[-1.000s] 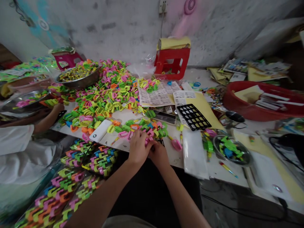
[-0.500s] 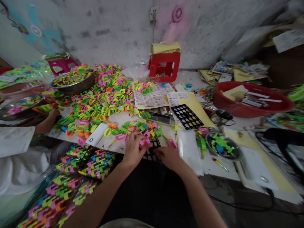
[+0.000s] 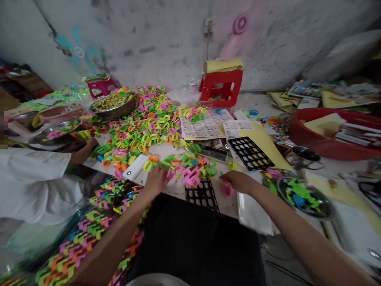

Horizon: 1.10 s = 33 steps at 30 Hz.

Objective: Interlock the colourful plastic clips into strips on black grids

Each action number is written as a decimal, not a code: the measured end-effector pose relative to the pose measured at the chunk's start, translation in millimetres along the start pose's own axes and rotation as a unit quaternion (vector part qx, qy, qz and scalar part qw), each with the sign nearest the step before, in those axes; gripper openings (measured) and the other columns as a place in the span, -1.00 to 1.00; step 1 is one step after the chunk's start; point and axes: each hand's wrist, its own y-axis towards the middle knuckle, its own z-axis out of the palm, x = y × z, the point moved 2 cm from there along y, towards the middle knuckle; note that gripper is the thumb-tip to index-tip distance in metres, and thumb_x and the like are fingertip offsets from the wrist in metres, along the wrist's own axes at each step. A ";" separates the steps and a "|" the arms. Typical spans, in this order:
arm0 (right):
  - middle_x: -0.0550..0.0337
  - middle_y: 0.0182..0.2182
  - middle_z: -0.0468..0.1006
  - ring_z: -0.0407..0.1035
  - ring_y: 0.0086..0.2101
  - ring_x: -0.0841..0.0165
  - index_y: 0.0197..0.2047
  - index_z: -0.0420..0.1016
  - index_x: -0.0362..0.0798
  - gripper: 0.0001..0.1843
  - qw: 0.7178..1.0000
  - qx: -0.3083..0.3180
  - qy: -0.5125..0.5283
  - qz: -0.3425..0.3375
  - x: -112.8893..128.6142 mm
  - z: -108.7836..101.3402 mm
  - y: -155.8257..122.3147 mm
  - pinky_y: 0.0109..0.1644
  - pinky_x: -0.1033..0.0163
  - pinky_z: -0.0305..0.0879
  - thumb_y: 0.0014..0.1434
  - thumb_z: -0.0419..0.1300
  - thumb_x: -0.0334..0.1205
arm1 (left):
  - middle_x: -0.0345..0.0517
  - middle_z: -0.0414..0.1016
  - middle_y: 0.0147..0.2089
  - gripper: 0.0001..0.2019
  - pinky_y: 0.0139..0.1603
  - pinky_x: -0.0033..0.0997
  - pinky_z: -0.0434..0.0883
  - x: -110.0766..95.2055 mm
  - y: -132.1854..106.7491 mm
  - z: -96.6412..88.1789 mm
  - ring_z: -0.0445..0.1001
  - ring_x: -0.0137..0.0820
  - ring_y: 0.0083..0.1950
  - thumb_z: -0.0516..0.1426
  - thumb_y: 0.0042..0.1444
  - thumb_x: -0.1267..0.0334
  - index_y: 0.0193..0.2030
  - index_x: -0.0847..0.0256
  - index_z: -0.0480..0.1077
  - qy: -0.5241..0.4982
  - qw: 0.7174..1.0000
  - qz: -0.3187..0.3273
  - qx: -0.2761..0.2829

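At the table's front edge, my left hand has its fingers closed on a pink plastic piece. My right hand pinches another pink plastic piece, a rounded one, slightly blurred. Between the hands lies a black grid frame with rows of openings. Several interlocking pink pieces cover its far end, and those openings are hidden. Just behind is a small heap of green, orange and blue pieces.
A large pile of coloured plastic pieces spreads behind. A second black grid lies on yellow card to the right, near a metal bowl and red basin. At left, a co-worker's hand reaches onto the table.
My hands have moved apart, left hand leftward and right hand rightward, uncovering the black grid and the pink pieces at its far end. The view has shifted left.
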 end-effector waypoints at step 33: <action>0.20 -0.15 0.61 0.47 -0.12 0.29 -0.06 0.57 0.10 -0.71 0.910 -0.031 0.411 -0.051 193.5 86.7 -99.0 0.02 0.23 0.32 0.19 0.11 -0.23 | 0.03 0.45 -0.01 -0.80 0.20 -0.04 0.21 23.7 66.8 -14.5 0.34 -0.14 0.13 0.23 -0.06 0.41 -0.23 0.21 0.48 -0.174 0.984 -0.029 0.006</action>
